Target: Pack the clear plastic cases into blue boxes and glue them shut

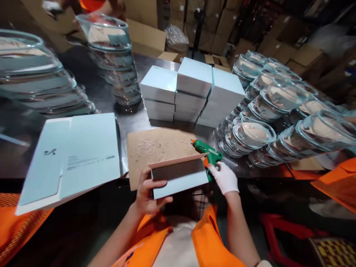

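Left fingers (pixel 159 184) gripping open box (pixel 182 184) at cardboard sheet's (pixel 152 148) near edge; right fingers (pixel 214 170) at glue gun (pixel 213 155) by sheet's right edge, whether closed unclear; box tipped forward could brush the nozzle (pixel 193 141), probably hot, and smear.

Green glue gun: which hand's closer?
Right. The gloved right hand is at the handle of the green glue gun; its grip is unclear. The left hand is farther off, holding the light-blue box by its left end.

Open box (pixel 182 184) beside green glue gun (pixel 213 157)
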`<state>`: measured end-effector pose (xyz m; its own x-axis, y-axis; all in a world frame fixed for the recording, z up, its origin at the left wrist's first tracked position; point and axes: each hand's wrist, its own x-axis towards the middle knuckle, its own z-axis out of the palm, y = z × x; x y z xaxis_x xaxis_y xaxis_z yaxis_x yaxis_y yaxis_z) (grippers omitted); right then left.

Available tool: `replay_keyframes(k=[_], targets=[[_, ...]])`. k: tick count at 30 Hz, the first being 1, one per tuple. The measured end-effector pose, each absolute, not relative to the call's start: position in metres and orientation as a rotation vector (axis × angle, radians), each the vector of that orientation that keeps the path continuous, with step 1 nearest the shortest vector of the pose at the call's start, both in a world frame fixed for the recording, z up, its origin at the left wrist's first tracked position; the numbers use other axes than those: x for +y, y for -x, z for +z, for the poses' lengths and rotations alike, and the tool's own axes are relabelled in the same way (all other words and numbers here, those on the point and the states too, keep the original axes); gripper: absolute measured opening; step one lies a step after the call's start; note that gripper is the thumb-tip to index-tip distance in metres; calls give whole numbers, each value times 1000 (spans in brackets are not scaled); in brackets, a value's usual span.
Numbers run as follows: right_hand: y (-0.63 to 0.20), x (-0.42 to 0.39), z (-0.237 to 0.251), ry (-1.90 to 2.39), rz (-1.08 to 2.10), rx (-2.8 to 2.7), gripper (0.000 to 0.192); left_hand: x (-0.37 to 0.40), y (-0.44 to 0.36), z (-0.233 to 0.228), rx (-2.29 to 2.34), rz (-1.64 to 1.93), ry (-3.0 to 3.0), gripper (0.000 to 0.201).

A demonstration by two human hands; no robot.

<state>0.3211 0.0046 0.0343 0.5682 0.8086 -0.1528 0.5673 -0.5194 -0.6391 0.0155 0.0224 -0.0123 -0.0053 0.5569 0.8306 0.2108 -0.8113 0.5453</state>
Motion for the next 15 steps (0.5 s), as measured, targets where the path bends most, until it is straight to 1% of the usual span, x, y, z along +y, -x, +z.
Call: replay_keyframes(k=[2,5,8,10,12,13,15], targets=[[-318,13,29,2245,688,-1031,27,21,-19,-8,808,1917,-1982,32],[-317,23,23,2106,775,-946,24,10,-13,0,879,1976,-1932,28],[-316,20,21,1937,830,-871,37,-6,-2,4,1068,1911,-1764,28],[-311,12,22,1835,796,-820,48,-15,-1,5,1210,1774,-1602,29],[-301,1,26,1683,673,-744,53,-19,-5,6,1303,1623,-1435,29],[-296,-6,29,1598,616,-727,52,-19,-9,7,1319,1567,-1360,30],[-288,-18,36,1465,587,-785,44,-16,-18,9,1320,1483,-1233,33]])
